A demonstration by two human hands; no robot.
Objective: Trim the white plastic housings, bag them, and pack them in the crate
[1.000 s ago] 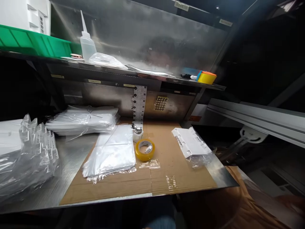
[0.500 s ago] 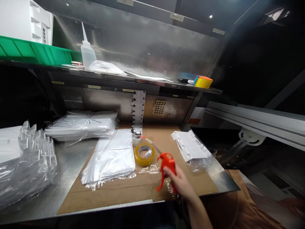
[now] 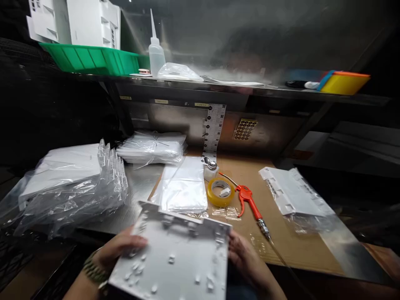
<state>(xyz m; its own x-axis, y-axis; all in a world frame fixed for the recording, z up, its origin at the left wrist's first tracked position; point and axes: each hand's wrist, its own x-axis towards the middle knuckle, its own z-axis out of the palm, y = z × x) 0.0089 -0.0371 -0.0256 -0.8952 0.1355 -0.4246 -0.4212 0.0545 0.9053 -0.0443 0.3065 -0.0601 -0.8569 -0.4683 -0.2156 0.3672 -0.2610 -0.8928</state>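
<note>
A white moulded plastic panel (image 3: 181, 254) with small raised posts is held between my two hands, in front of the bench edge. My left hand (image 3: 123, 246) grips its left side, thumb on the face. At its right edge my right hand (image 3: 245, 254) has closed fingers on it, partly hidden behind the panel. Beyond the panel lie a pile of clear plastic bags (image 3: 184, 187) and a roll of yellow tape (image 3: 210, 192). The red air blow gun (image 3: 246, 196) rests on the cardboard (image 3: 281, 246), its hose running off the front edge.
Bagged white panels (image 3: 71, 175) are stacked at left, with more bags (image 3: 153, 148) behind. Another white panel (image 3: 293, 191) lies at right, partly in plastic. A small dispenser bottle (image 3: 211, 171) stands behind the tape. The shelf above carries a green bin (image 3: 93, 60) and a squeeze bottle (image 3: 156, 56).
My right hand has let go of the red air blow gun, which now lies on the cardboard. Both hands now hold a white panel. The view has turned left.
</note>
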